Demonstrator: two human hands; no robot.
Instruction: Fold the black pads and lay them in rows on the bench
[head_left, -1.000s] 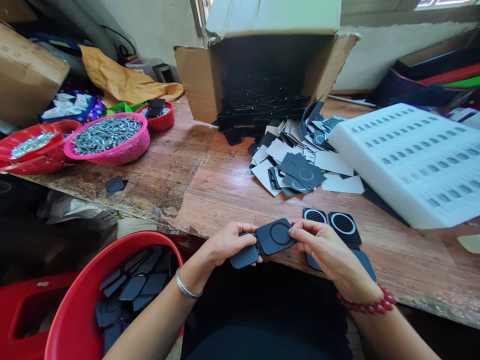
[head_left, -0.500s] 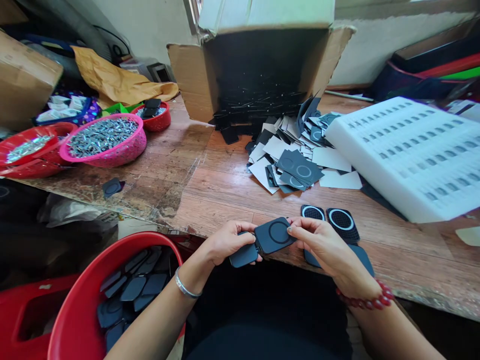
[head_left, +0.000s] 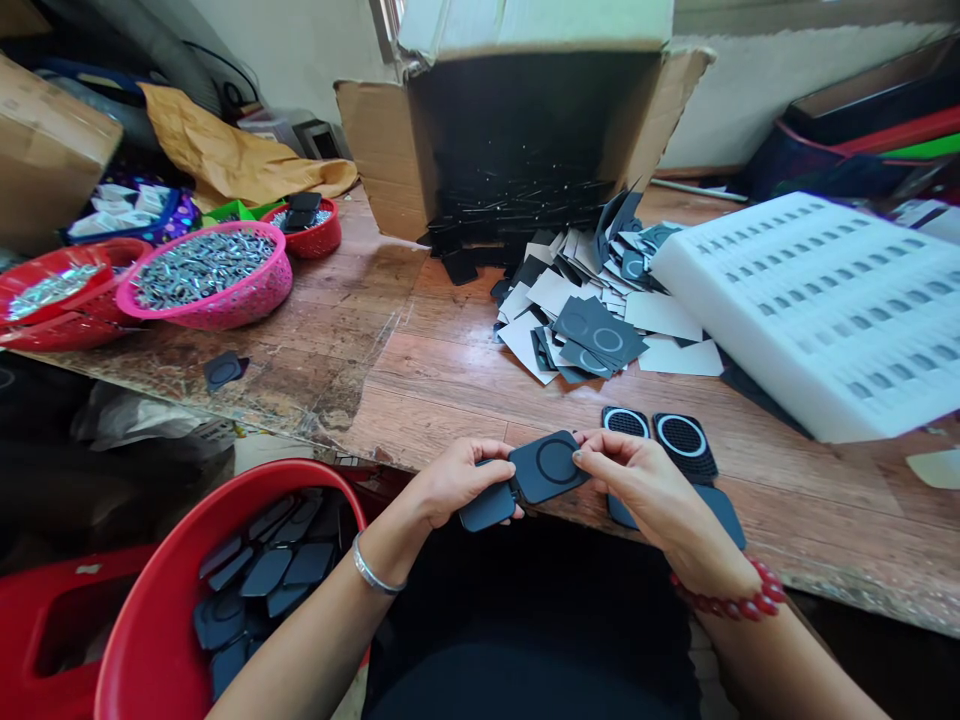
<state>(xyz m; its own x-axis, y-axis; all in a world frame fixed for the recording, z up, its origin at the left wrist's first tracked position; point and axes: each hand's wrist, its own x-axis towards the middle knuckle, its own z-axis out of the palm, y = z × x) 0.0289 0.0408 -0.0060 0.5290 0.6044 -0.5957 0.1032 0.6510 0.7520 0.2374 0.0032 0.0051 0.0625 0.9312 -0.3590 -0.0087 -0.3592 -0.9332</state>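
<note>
My left hand (head_left: 466,480) is closed on the smaller panel of a dark two-panel folding device (head_left: 551,467), its thumb on top. The device is opened out at its hinge, and its larger panel shows a ring mark. My right hand (head_left: 630,472) pinches the right edge of that larger panel between thumb and fingers. Just beyond my right hand, on the table, lie two dark pieces with white rings, a left one (head_left: 625,423) and a right one (head_left: 684,446). Dark flat panels (head_left: 721,512) lie partly hidden under my right hand.
A cardboard box (head_left: 386,165) lies open with dark sheets spilling out beside a pile of cards (head_left: 600,330). At right stands a white foam tray (head_left: 825,300). A pink basket (head_left: 217,313) holds metal parts. A red bucket (head_left: 142,610) holds dark devices at lower left.
</note>
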